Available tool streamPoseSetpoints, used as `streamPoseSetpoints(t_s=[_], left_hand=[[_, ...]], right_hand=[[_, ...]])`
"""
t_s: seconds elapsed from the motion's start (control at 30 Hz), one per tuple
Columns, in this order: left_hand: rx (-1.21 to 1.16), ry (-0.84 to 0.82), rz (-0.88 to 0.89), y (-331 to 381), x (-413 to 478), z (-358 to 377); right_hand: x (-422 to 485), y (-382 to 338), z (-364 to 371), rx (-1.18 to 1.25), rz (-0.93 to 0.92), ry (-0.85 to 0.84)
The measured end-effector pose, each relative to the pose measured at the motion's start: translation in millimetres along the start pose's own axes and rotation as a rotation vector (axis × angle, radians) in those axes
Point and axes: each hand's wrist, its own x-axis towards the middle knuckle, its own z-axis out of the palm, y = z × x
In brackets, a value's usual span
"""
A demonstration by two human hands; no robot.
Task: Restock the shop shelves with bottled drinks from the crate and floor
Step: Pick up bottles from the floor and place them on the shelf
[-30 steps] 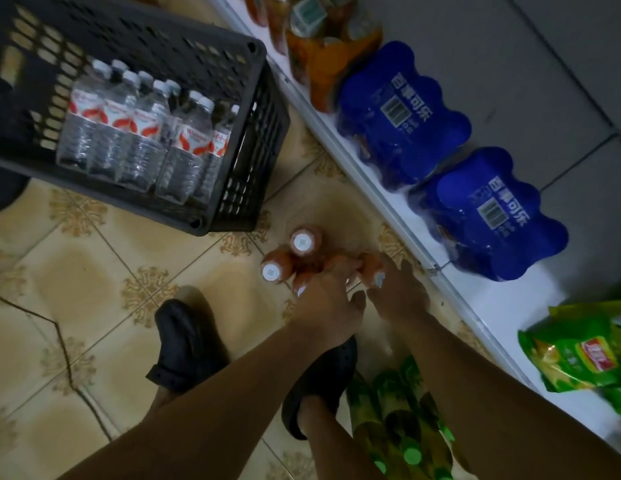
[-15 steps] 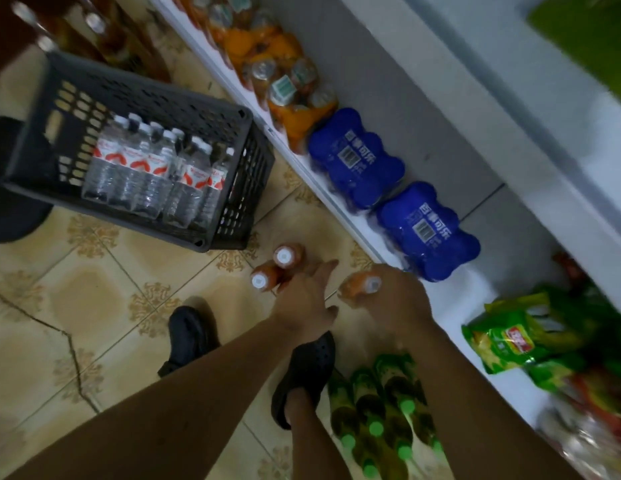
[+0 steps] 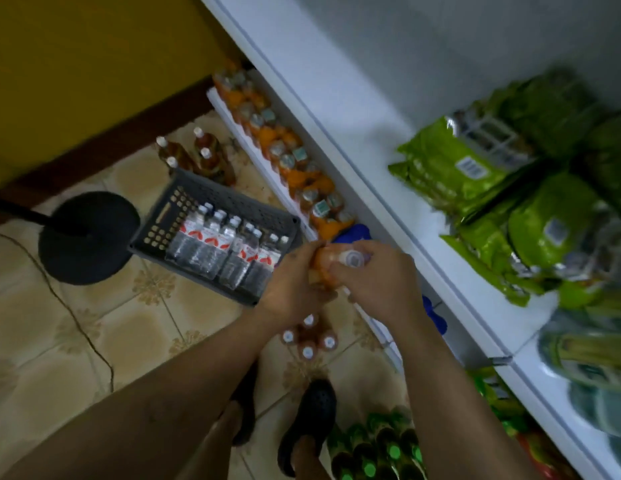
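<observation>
Tiled floor (image 3: pixel 77 341); bottle (image 3: pixel 322 264) in right hand (image 3: pixel 375 282)

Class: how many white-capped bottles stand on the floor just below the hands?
4 bottles, in a tight cluster on the tiles: back, left, right, front. More may be hidden.

orange bottle (image 3: pixel 320 264) body mostly hidden; green snack bags (image 3: pixel 451 168) blurred

bottle (image 3: pixel 328 263) between fingers (image 3: pixel 304 252): smooth glossy plastic | crate (image 3: pixel 229 206) left of fingers: dark matt plastic | floor tiles (image 3: pixel 94 334) beneath: glazed, smooth | bags (image 3: pixel 451 168) right of fingers: glossy green film
</observation>
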Motion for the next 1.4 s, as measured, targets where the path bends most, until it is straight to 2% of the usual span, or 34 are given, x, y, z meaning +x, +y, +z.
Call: streamPoseSetpoints(t_s=[0.07,0.17,0.3,0.47,0.6,0.73,0.83,0.97,1.2,1.4], left_hand=[[-0.070,0.057,0.010,17.5,-8.4,-37.1],[-0.138,0.182,0.095,50.4,-18.2,-91.5],[-0.267,0.292,0.195,117.5,-24.4,-165.9],[-0.454,0.302,0.341,213.6,-35.1,-265.5],[-0.481,0.306,0.480,279.4,-44.9,-332.1],[-0.491,0.282,0.578,332.8,-51.2,-374.6],[-0.483,0.257,0.647,364.1,-54.1,-379.9],[-0.571,0.168,0.720,399.1,-54.3,-361.3],[-0.441,0.127,0.723,438.9,-47.1,-307.5],[-0.367,0.127,0.697,467.3,-16.9,-260.1]], right_hand=[[-9.4,-43.0,-14.2,0.052,-0.019,0.029],[-19.2,-107.5,-41.4,0.187,-0.076,0.161],[-28.8,-192.2,-76.0,0.336,-0.142,0.268],[-47.3,-288.2,-111.0,0.581,-0.260,0.288],[-76.5,-340.9,-127.1,0.604,-0.342,0.238],[-100.2,-375.3,-149.0,0.605,-0.444,0.306],[-117.9,-388.4,-175.9,0.461,-0.530,0.312],[-136.0,-392.7,-204.6,0.265,-0.515,0.431],[-120.7,-356.9,-237.7,0.010,-0.282,0.843],[-83.8,-316.9,-276.6,0.004,-0.135,0.906]])
